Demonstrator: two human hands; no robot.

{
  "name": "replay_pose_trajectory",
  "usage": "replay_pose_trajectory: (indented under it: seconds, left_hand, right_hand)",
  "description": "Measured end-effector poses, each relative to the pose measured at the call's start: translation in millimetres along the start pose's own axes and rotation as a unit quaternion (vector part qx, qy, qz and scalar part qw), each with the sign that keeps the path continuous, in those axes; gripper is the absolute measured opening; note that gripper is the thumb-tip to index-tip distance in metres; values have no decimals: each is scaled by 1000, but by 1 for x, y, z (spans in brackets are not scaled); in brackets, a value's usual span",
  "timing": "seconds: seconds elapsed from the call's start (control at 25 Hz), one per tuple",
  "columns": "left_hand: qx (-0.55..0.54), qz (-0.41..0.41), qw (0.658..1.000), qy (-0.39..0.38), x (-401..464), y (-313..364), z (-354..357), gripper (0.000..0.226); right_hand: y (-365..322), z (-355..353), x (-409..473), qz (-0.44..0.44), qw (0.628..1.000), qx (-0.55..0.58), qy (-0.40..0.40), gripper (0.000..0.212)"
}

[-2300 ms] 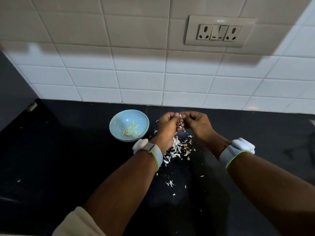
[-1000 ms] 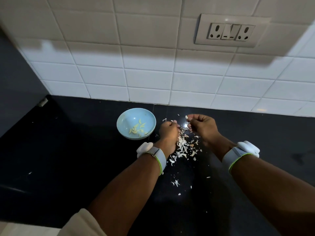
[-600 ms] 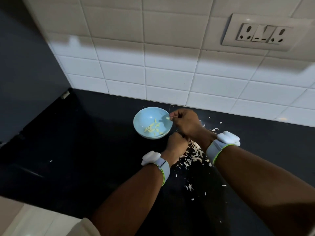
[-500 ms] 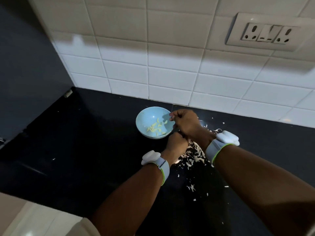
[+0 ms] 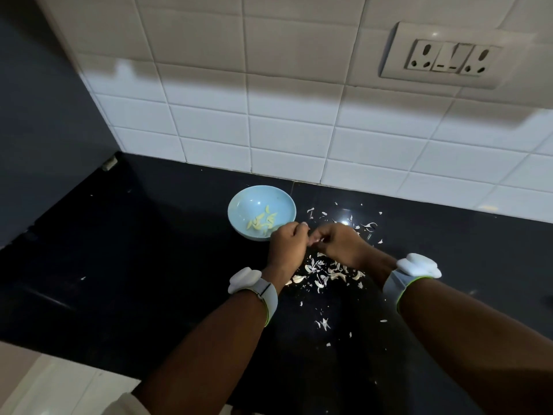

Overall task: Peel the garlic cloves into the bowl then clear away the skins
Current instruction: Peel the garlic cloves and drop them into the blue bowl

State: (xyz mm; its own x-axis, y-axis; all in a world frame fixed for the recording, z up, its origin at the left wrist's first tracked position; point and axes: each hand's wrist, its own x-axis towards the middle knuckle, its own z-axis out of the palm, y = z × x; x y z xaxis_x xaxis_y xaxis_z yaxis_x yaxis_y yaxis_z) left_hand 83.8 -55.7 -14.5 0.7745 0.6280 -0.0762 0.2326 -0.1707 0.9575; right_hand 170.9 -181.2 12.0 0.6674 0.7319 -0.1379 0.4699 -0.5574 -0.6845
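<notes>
Your left hand point(image 5: 284, 245) and right hand point(image 5: 338, 242) curl together; contents untellable. Round pale-blue bowl point(image 5: 239, 211) holds slender yellowish cloves point(image 5: 263, 221); papery skins point(image 5: 326, 274) scattered.

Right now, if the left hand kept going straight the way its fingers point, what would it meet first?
Probably the right hand: the left hand curls toward it, fingertips nearly meeting. The bowl lies off to its left, though depth is unclear.

Dark counter point(image 5: 134, 265) lies open left of the bowl point(image 5: 242, 205); the bowl, the tiled wall point(image 5: 299, 139) behind it and scattered skins point(image 5: 326, 272) crowd the middle
</notes>
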Motion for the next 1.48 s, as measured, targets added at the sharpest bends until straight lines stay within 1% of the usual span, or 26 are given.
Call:
replay_pose_trajectory:
  seconds: [0.04, 0.12, 0.2, 0.28, 0.36, 0.4, 0.48, 0.52, 0.56, 0.64, 0.72, 0.8, 0.92, 1.0, 1.08, 1.2, 1.28, 1.32, 1.36, 1.44, 1.48]
  left_hand:
    - [-7, 7, 1000, 5, -1, 0, -3, 44]
    - [-14, 13, 1000, 5, -4, 1, -9, 49]
    - [-14, 14, 1000, 9, -5, 0, -14, 50]
    - [-6, 8, 1000, 12, -5, -2, -19, 50]
    - [0, 1, 1000, 7, -5, -6, -21, 47]
    - [0, -2, 1000, 0, -5, -9, -21, 44]
    - [-7, 0, 1000, -25, -7, -13, -18, 39]
    - [-7, 9, 999, -38, -7, -14, -16, 39]
    - [-1, 18, 999, -49, -7, -14, -11, 38]
    - [-16, 8, 998, -63, -7, -10, -1, 34]
    - [-88, -51, 992, -75, -7, -3, 11, 32]
    - [-157, -109, 979, -69, -6, 4, 23, 30]
    - [-207, -169, 963, -23, 1, 12, 44, 31]
    - [-225, -200, 954, -2, 7, 13, 57, 32]
    - [-220, -219, 950, 6, 11, 10, 67, 33]
    - [-203, -222, 954, 18, 14, 5, 74, 33]
    - [-158, -204, 966, 28, 17, 4, 71, 31]
    - [-128, -195, 972, 20, 17, 4, 67, 30]
    - [-98, -186, 978, 4, 17, 5, 63, 27]
    - [-57, -174, 982, -39, 18, 2, 56, 12]
    - [-39, -164, 985, -47, 18, 2, 52, 9]
  right_hand:
    - [-2, 2, -4, -13, 998, 3, -60, 16]
    - [-4, 10, -6, -32, 990, -12, -139, 14]
    - [-2, 20, -4, -56, 976, -97, -187, 22]
    - [0, 30, -2, -82, 961, -168, -205, 20]
    - [2, 32, -4, -90, 965, -171, -176, 12]
    - [3, 31, -5, -85, 975, -145, -145, 9]
    - [4, 26, -8, -35, 997, -29, -62, 12]
    - [4, 24, -9, -4, 998, 49, -25, 13]
    - [4, 20, -11, 21, 992, 121, 2, 13]
    - [4, 13, -11, 49, 975, 213, 28, 14]
    - [5, 9, -11, 57, 964, 257, 44, 19]
    - [9, 4, -10, 57, 967, 237, 71, 20]
    - [15, 3, -7, 62, 980, 134, 131, 22]
    - [18, 3, -6, 55, 983, 75, 160, 20]
    - [21, 2, -8, 40, 983, 5, 177, 13]
    - [23, -2, -9, 16, 984, -43, 169, 13]
    - [27, -7, -5, 31, 986, -36, 161, 14]
    - [31, -11, -4, 47, 986, -16, 159, 14]
    - [36, -14, -3, 64, 985, 5, 159, 12]
    - [45, -21, -4, 102, 981, 59, 154, 8]
    - [48, -23, -3, 118, 977, 94, 152, 7]
